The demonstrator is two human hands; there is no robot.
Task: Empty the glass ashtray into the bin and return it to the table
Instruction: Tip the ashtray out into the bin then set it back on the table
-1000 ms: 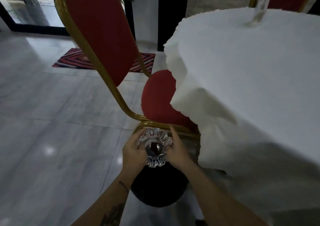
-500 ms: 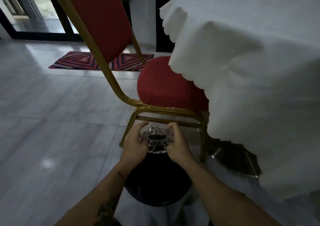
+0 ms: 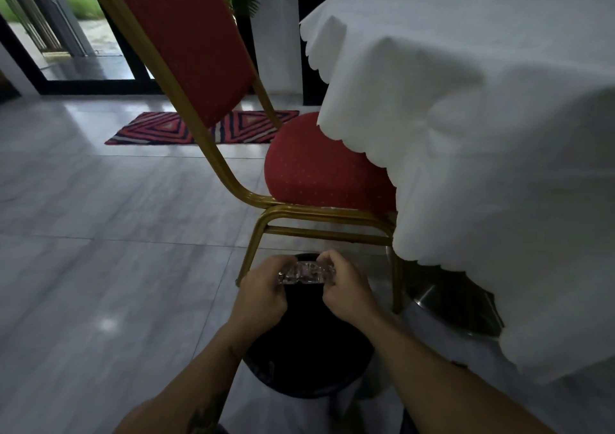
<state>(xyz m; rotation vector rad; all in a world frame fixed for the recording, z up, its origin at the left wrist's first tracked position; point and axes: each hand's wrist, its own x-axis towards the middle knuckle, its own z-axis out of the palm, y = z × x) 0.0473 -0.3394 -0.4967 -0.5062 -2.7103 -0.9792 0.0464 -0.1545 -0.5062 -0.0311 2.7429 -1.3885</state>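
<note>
Grey polished floor tiles (image 3: 100, 234) fill the room, with a striped red doormat (image 3: 159, 130) near the glass door. On the right stands the round desk under a white scallop-edged cloth (image 3: 482, 134), and beside it a red padded chair with a gold metal frame (image 3: 299, 167). Below the chair's front rail sits the round black bin (image 3: 306, 360), its mouth open upward. Directly above the bin's far rim, the left hand (image 3: 263, 290) and the right hand (image 3: 346, 292) each clamp one side of the clear cut-glass ashtray (image 3: 304, 273). The ashtray is tipped on edge, so only its thick rim shows as a band running left to right between the hands; its bowl appears to face away and downward toward the bin. Thick glass like this is likely heavy, rigid, slick and breakable, so gripping opposite notched rims with both hands seems the safest hold.
</note>
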